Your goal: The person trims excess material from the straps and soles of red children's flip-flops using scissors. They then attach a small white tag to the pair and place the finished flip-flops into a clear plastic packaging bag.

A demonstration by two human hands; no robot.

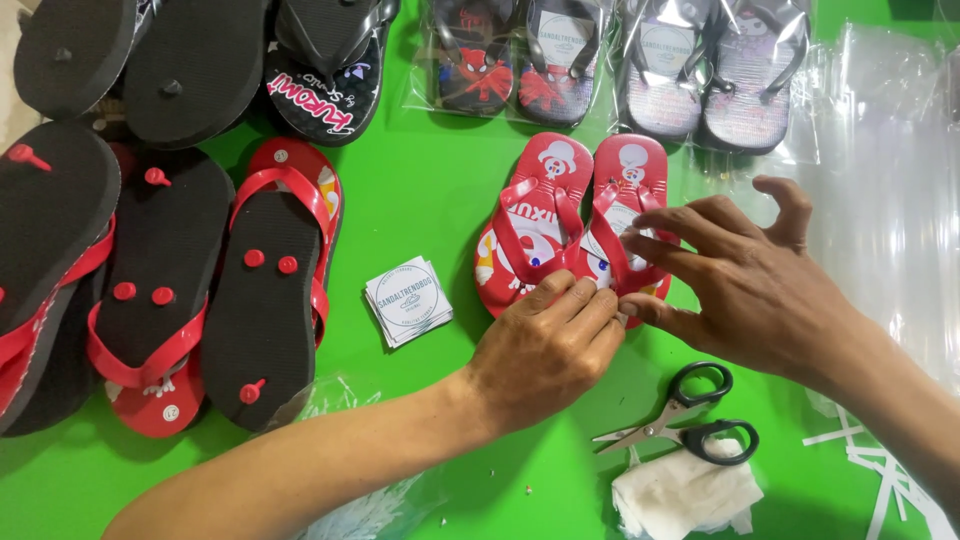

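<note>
While lying side by side mid-table on the green table (pixel 420 200), the pair of small red printed rubber flip-flops (pixel 570 225) runs lengthwise, toes toward the far edge. Left hand (pixel 545 350), knuckles up, and right hand (pixel 745 275), fingers spread, pinch its near strap ends.

Loads of red and black on a bright green bench (pixel 420 200)

The pair of small red rubber flip-flops (pixel 570 225) has white cartoon prints and red straps. The upturned black-soled sandals (pixel 160 270) show red strap plugs. The scissors with black handles (pixel 680 415) have silver blades, next to a white crumpled cloth (pixel 685 495) and a stack of white square cards (pixel 408 300).
</note>
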